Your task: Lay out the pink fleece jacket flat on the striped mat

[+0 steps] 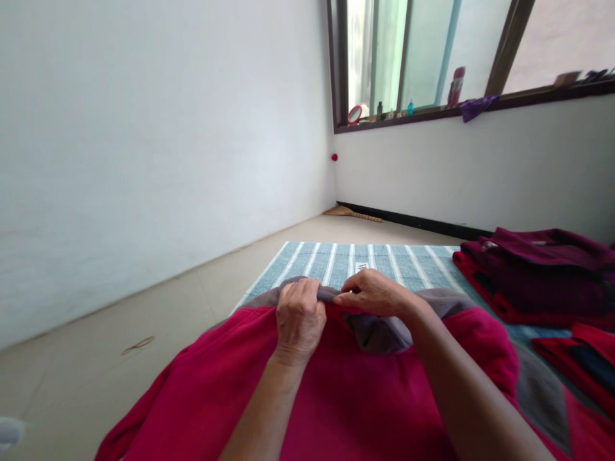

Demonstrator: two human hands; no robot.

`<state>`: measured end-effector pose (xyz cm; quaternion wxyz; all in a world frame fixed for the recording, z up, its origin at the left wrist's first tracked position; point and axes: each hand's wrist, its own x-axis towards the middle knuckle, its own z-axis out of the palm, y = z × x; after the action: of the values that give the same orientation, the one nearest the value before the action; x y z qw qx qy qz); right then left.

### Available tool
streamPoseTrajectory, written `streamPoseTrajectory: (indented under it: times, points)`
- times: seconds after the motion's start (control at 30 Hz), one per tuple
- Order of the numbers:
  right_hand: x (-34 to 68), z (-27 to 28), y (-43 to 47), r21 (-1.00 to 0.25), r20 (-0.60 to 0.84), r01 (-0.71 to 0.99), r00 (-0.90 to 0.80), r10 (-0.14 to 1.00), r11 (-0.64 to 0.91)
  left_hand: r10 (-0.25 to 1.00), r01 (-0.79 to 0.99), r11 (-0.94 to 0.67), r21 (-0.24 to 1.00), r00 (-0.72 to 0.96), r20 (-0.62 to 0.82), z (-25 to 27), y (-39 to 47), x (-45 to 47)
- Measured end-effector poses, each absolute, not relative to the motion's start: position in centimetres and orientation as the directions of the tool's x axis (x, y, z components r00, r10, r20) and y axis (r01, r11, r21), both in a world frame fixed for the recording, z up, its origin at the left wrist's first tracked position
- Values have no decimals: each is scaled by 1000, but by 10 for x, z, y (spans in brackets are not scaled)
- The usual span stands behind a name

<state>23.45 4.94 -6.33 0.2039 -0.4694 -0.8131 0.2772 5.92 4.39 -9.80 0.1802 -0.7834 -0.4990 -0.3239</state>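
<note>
A red fleece jacket [355,397] with grey parts lies spread out in front of me, over a blue-and-white striped cloth [307,256]. My left hand [300,314] is closed in a fist around the grey collar [327,294] at the jacket's far edge. Just to its right, my right hand [377,291] pinches the same grey edge between thumb and fingers. Below the right hand a bunched grey fold [382,334] shows. The undersides of both hands' grips are hidden.
Folded maroon and red clothes [542,275] are stacked at the right, with another red folded garment [583,362] nearer. A thin loop of cord [138,346] lies on the tiled floor at left. A hand broom [353,212] rests in the corner. Small bottles [409,109] line the window sill.
</note>
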Motion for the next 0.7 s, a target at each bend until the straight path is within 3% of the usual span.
streamPoseTrajectory:
  times: [0.17, 0.27, 0.33, 0.4, 0.5, 0.6, 0.7]
  points:
    - [238, -66, 51, -643, 59, 683, -408, 911, 347, 834, 943, -308, 126, 204, 512, -67, 31, 52]
    - [240, -65, 51, -668, 66, 666, -391, 918, 332, 904, 917, -173, 359, 3, 428, -53, 30, 39]
    - [241, -64, 51, -688, 73, 649, -383, 921, 325, 976, 792, -87, 605, -53, 209, -50, 32, 33]
    - [242, -63, 51, -723, 62, 618, -389, 919, 310, 998, 629, 43, 776, 3, -58, -54, 33, 32]
    - [244, -64, 51, -765, 39, 581, -390, 920, 279, 958, 553, 211, 806, 49, -284, -63, 34, 37]
    - [245, -64, 51, -763, 37, 585, -383, 923, 274, 953, 478, 255, 840, 21, -301, -70, 37, 37]
    - [245, -63, 50, -759, 2, 597, -394, 919, 258, 966, 207, 254, 945, -90, -240, -74, 44, 31]
